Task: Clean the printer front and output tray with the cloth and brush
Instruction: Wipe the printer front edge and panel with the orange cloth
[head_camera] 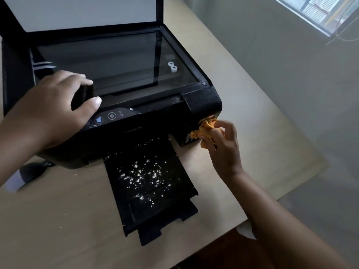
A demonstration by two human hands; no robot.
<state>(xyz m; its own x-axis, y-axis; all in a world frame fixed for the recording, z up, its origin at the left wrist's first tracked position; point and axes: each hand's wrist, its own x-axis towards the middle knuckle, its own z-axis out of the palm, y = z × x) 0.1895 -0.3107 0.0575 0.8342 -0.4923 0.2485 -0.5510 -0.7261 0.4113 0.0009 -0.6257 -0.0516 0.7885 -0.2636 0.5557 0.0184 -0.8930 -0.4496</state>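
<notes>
Black printer [204, 101] on a worktop [58, 220]. Right grip [223, 146] pinches an orange cloth [206, 126] against its front right corner; left grip [56, 107] holds a dark object [83, 96] at its front left. White specks [139, 173] dot its tray [165, 214].

The printer [147, 131] sits on the table [58, 220], its lid [87, 12] raised behind the scanner glass [108, 63]. Two small rolls [172, 66] lie on the glass at its right. The output tray [151, 191] reaches forward from the printer's front over the table, with specks [139, 173] scattered on it. The left hand [56, 105] rests on the front-left top, just behind the control panel [110, 116], gripping a small object [83, 96]. At the front-right corner the right hand [223, 150] holds the cloth [206, 129] against the printer.
</notes>
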